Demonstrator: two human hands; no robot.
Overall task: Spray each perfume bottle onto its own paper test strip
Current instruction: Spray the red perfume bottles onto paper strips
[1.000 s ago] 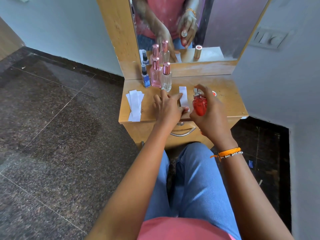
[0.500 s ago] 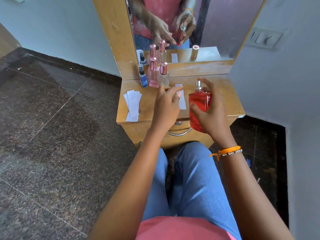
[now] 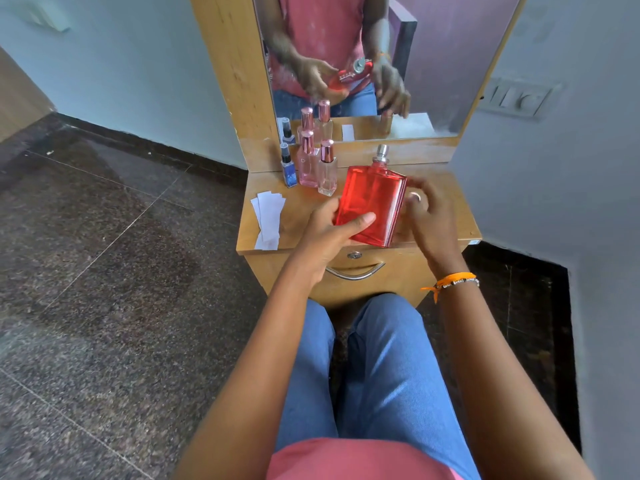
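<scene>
Head view, item: red perfume bottle [image 3: 372, 202] — flat, rectangular, silver spray nozzle bare at the top, lifted above the counter [image 3: 446, 188] and tilted a little.
Head view, left hand [image 3: 329, 233]: we see its grip wrapped round the bottle's lower left corner, thumb laid across the front face.
Head view, right hand [image 3: 427, 216]: fingers curled beside the bottle's right edge, pinching a small round piece we take for the cap [image 3: 414, 196]; whether the hand also touches the glass we cannot tell.
Head view, paper strips [image 3: 268, 216]: a loose white stack at the counter's left edge, well apart from the bottle. A further strip shows only as a reflection in the mirror [image 3: 433, 46]; the bottle hides that part of the counter.
Head view, other bottles: small blue bottle [image 3: 288, 166], pink bottle [image 3: 308, 161] and clear bottle [image 3: 327, 169], capped, upright near the mirror.
Risk, our judgement: one hand carries smooth glass by a corner — it could slip and strike the counter or the standing bottles.
Risk, aim: the nozzle points away from the stack, so a press now would miss or mist several strips.
</scene>
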